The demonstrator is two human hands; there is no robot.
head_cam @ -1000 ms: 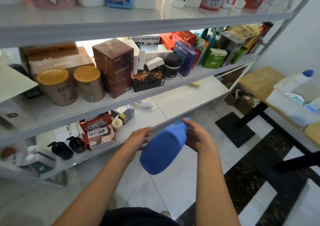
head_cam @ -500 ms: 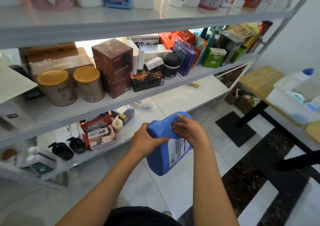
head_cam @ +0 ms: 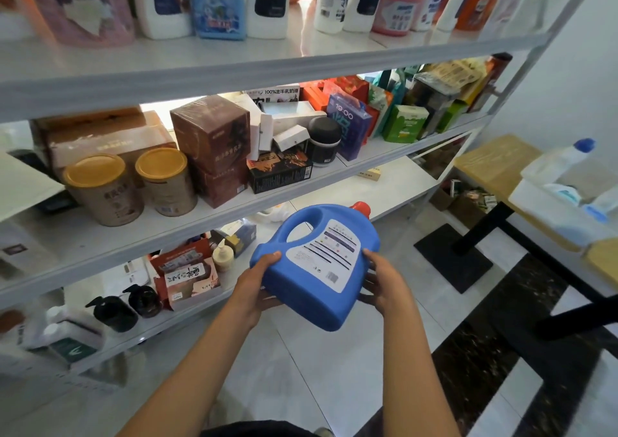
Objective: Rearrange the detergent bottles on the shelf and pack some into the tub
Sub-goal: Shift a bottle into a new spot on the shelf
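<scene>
A blue detergent jug (head_cam: pixel 301 289) with a red cap, a handle hole and a white label facing me is held tilted in front of the lower shelves. My left hand (head_cam: pixel 257 286) grips its left lower side and my right hand (head_cam: pixel 381 282) grips its right side. Several detergent bottles (head_cam: pixel 267 2) stand in a row on the top shelf (head_cam: pixel 234 65). At the right, a white tub (head_cam: pixel 548 216) rests on a wooden table and holds white bottles, one with a blue cap (head_cam: pixel 558 162).
The middle shelf (head_cam: pixel 234 209) carries two gold-lidded tins (head_cam: pixel 103 189), brown boxes and colourful cartons. The lower shelf holds black pump bottles (head_cam: pixel 113 313) and a red-and-white box (head_cam: pixel 187 276). A black table leg (head_cam: pixel 485 226) and its base stand on the tiled floor at right.
I have turned the blue jug from base-toward-me to label-up, cap pointing away. My hands shifted from its top to its two sides, and the jug sits a little further right.
</scene>
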